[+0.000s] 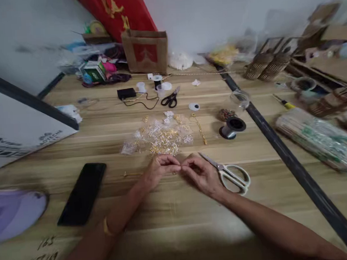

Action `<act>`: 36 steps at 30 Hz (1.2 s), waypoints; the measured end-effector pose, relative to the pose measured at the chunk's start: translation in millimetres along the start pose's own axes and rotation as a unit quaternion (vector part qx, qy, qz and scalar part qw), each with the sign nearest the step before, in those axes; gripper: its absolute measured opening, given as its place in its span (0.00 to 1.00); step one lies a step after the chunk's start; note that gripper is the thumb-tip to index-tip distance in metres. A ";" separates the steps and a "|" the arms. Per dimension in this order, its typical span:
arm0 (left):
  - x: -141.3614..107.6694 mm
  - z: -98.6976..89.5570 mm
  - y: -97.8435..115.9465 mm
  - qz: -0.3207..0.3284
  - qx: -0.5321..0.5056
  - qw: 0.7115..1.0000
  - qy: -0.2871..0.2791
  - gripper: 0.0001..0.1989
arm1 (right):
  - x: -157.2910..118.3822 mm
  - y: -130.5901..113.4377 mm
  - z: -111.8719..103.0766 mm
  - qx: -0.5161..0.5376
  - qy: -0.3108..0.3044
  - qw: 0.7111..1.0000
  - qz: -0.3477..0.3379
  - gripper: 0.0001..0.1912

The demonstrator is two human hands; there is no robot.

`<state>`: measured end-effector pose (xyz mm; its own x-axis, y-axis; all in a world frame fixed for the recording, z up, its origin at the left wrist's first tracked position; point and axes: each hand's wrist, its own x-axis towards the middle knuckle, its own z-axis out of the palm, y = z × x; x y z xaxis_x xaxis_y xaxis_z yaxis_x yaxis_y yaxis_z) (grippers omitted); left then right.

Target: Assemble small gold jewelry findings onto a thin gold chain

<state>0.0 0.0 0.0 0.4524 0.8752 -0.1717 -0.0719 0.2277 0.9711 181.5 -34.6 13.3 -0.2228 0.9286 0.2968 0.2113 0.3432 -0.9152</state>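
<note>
My left hand (161,170) and my right hand (202,173) meet fingertip to fingertip over the wooden table, both pinched closed. Whatever lies between the fingertips is too small to make out. Just beyond them spreads a pile of small gold and silver jewelry findings (165,140), some in clear plastic bags. A thin gold strand (132,174) lies on the wood at the left hand's side. Beside my right hand rest white-handled scissors (233,177), partly behind the wrist. A gold chain (200,130) lies farther back, to the right of the pile.
A black phone (82,194) and a purple cap (16,212) lie at left. Black-handled scissors (170,100) and a wire spool (232,128) stand farther back. A paper bag (145,51) is by the wall. A long plastic-wrapped bundle (321,136) lies right, past a dark strip (281,154).
</note>
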 end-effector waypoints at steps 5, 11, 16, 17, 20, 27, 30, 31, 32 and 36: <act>2.8 -0.9 -2.2 0.005 -0.009 1.000 -0.001 0.07 | -0.2 3.9 4.2 0.042 0.003 0.999 0.032 0.07; 4.7 -2.7 -5.5 0.011 -0.048 0.999 -0.014 0.06 | 0.0 6.3 5.8 0.084 0.010 0.995 0.053 0.08; 5.8 -3.2 -2.0 0.007 -0.086 0.996 -0.012 0.06 | 0.4 5.6 5.7 0.088 0.013 0.994 0.057 0.09; 5.9 -2.9 -1.2 0.002 -0.087 0.996 -0.009 0.06 | 0.3 5.5 5.8 0.091 0.015 0.994 0.059 0.09; 6.0 -2.1 0.0 -0.012 -0.086 0.996 -0.001 0.07 | -0.1 4.9 5.7 0.088 0.018 0.994 0.056 0.09; 5.6 1.0 2.0 -0.032 -0.090 0.995 0.009 0.08 | -0.9 4.3 4.4 0.056 -0.002 0.998 0.028 0.09; 5.4 2.3 3.8 -0.037 -0.094 0.995 0.010 0.08 | -0.9 5.4 4.9 0.060 -0.003 0.998 0.024 0.09; 5.4 2.6 4.2 -0.038 -0.096 0.995 0.009 0.08 | -0.8 5.6 5.1 0.060 -0.003 0.998 0.022 0.08; 5.3 2.8 4.4 -0.039 -0.099 0.994 0.007 0.08 | -0.7 5.8 5.2 0.060 -0.003 0.998 0.021 0.08; 4.9 3.3 3.7 -0.038 -0.106 0.994 0.005 0.08 | -0.7 6.5 5.7 0.060 -0.010 0.998 0.027 0.08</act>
<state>4.9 3.7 3.3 0.4554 0.8555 -0.2463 -0.2236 0.3777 0.8985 177.6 -33.8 5.6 -0.2332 0.9417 0.2425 0.1077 0.2728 -0.9560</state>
